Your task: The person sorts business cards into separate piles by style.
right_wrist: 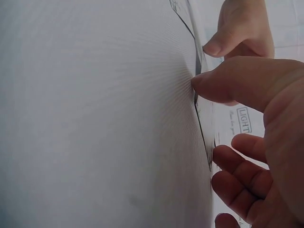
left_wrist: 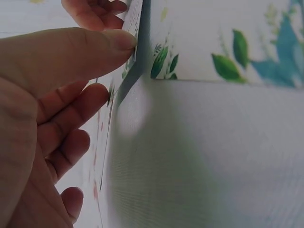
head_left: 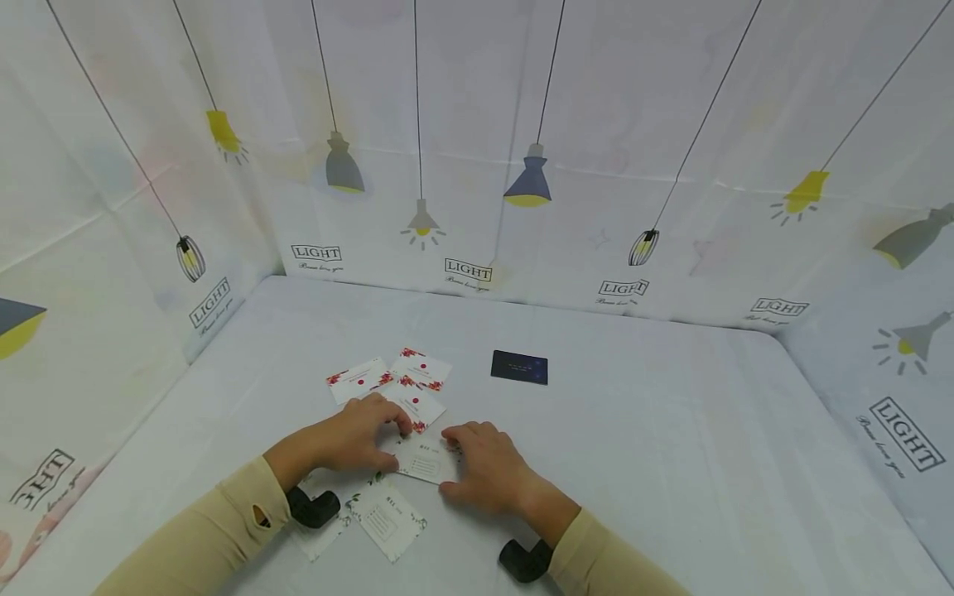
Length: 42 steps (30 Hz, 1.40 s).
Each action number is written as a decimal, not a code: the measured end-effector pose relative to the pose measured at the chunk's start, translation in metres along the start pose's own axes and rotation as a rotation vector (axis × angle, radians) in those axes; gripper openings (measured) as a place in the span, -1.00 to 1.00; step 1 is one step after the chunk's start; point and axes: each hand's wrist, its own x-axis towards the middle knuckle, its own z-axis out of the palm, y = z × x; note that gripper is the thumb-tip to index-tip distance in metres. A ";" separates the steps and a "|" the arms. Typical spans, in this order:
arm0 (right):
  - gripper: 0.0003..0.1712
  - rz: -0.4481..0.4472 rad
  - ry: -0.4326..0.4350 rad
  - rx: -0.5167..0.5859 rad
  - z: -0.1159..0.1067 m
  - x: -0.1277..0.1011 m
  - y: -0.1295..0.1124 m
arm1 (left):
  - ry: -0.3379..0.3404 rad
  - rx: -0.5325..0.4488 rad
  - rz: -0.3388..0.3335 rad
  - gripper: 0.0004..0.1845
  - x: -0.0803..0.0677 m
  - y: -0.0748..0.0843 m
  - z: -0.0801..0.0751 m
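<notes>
Pinching a small white card (head_left: pixel 422 462) from both sides, the two hands meet near the front middle of the white surface (head_left: pixel 671 447). The left hand (head_left: pixel 358 434) has its thumb on the card's near edge and its curled fingers on the far side, as the left wrist view shows, where the thumb tip presses against the card's (left_wrist: pixel 132 28) edge. The right hand (head_left: pixel 488 468) grips the opposite end in the same way: in the right wrist view its thumb (right_wrist: pixel 228 85) touches the thin edge of the card (right_wrist: pixel 202 114) while the other fingers (right_wrist: pixel 237 171) curl under it. The card is tipped up slightly off the surface between the two hands.

Just beyond the left hand lie three white cards with red flower prints (head_left: pixel 395 377), overlapping one another. Nearer the person, beside the left wrist, lie two more white cards with green leaf prints (head_left: pixel 387 517), one partly under the sleeve. A dark blue card (head_left: pixel 519 367) lies alone farther back, well apart from the hands. A white cloth printed with hanging lamps (head_left: pixel 477 165) stands as a wall round the back and sides of the surface.
</notes>
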 end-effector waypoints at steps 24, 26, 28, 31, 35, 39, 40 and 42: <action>-0.25 -0.041 0.100 0.207 -0.011 -0.003 0.010 | 0.102 -0.039 0.113 -0.52 0.003 -0.001 0.002; -0.21 -0.034 0.115 0.228 -0.013 -0.004 0.012 | 0.123 -0.054 0.112 -0.51 0.004 0.002 0.001; -0.20 -0.031 0.125 0.242 -0.015 -0.005 0.014 | 0.142 -0.073 0.104 -0.50 0.004 0.004 0.001; -0.22 -0.034 0.148 0.263 -0.020 -0.008 0.015 | 0.165 -0.105 0.102 -0.49 0.005 0.006 0.000; -0.25 -0.033 0.203 0.286 -0.025 -0.011 0.019 | 0.194 -0.130 0.137 -0.48 0.008 0.008 -0.001; -0.26 -0.011 0.250 0.293 -0.030 -0.014 0.024 | 0.216 -0.120 0.166 -0.46 0.016 0.011 -0.002; -0.26 -0.003 0.257 0.293 -0.032 -0.015 0.026 | 0.217 -0.117 0.160 -0.46 0.018 0.013 -0.002; -0.26 0.005 0.266 0.294 -0.035 -0.016 0.029 | 0.218 -0.108 0.141 -0.45 0.022 0.017 -0.003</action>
